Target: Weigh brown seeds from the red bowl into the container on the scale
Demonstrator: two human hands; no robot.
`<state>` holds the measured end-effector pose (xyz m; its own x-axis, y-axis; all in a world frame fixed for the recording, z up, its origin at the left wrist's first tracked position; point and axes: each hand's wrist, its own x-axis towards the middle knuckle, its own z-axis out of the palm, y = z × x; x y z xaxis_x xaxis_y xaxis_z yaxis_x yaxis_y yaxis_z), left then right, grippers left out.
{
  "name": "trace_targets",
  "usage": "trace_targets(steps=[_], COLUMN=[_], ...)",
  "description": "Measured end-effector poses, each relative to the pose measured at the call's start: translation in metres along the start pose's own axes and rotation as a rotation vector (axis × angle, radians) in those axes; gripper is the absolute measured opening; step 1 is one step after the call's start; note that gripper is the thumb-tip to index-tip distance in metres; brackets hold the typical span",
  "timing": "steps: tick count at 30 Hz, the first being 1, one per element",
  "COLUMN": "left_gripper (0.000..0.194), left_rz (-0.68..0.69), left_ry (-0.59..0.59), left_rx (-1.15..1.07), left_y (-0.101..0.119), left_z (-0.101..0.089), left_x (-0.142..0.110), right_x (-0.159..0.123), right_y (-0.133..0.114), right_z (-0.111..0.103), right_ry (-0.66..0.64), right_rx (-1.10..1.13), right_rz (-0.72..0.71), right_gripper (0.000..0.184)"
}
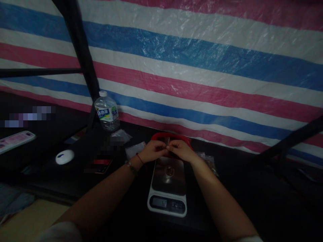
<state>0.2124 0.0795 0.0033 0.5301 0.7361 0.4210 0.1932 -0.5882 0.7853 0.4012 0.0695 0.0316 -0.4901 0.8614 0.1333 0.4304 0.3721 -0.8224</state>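
My left hand (152, 151) and my right hand (181, 150) meet fingertip to fingertip above the far end of a white kitchen scale (168, 186). Both hands are closed in a pinch on something small between them that I cannot make out in the dim light. A small round brownish item (169, 171) lies on the scale's steel platform. Just behind my hands sits a red container (171, 136), mostly hidden by them. A red string and a bead bracelet circle my left wrist.
A plastic water bottle (107, 113) stands at the back left by a black pole (80, 50). Small clear bags (135, 148) lie left of my hands and another bag (210, 162) lies to the right. A white mouse (65, 156), a phone (101, 165) and a pink device (15, 140) lie left. A striped tarp (191, 67) hangs behind.
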Motion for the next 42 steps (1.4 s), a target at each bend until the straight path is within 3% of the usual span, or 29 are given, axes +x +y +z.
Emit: trace_targets(steps=[5,8,13,16,19,23,29,31,33,37,39,42], left_gripper=[0.024,0.023,0.018,0.019,0.022,0.021,0.018,0.014,0.028,0.067,0.069,0.059], left_rz=[0.025,-0.001,-0.095,-0.11,-0.084,-0.034,0.176,0.288,0.349,0.318,0.267,0.197], left_ry=[-0.007,0.061,0.297,0.31,0.288,0.26,0.177,0.162,0.165,0.101,0.067,0.065], left_rx=[-0.009,0.097,0.261,0.291,0.363,0.47,0.589,0.573,0.558,0.599,0.614,0.602], left_y=[-0.002,-0.003,-0.006,-0.005,-0.002,0.003,0.008,0.009,0.009,0.004,0.001,-0.001], left_z=[0.001,0.004,0.003,0.002,0.005,0.01,0.008,0.002,-0.005,-0.013,-0.013,-0.012], left_x=[0.0,0.0,0.001,0.001,0.0,-0.002,-0.006,-0.006,-0.006,-0.003,-0.002,-0.001], right_x=[-0.001,0.0,0.002,0.004,0.005,0.004,0.004,0.004,0.003,0.003,0.003,0.001], right_y=[-0.002,-0.004,-0.004,-0.003,-0.004,-0.003,0.004,0.004,0.001,-0.004,-0.006,-0.012], right_z=[0.003,0.006,0.008,0.009,0.012,0.016,0.013,0.01,0.009,0.009,0.011,0.007], right_ry=[-0.02,0.019,0.2,0.357,0.462,0.382,0.182,0.185,0.216,0.201,0.165,0.171], right_rx=[-0.055,-0.126,-0.242,-0.301,-0.356,-0.378,-0.443,-0.456,-0.469,-0.416,-0.382,-0.346], right_rz=[-0.035,-0.041,0.031,0.049,-0.114,-0.262,-0.18,-0.14,-0.103,-0.132,-0.157,-0.127], right_gripper=[0.027,0.026,0.025,0.023,0.014,0.019,0.027,0.025,0.02,0.021,0.023,0.009])
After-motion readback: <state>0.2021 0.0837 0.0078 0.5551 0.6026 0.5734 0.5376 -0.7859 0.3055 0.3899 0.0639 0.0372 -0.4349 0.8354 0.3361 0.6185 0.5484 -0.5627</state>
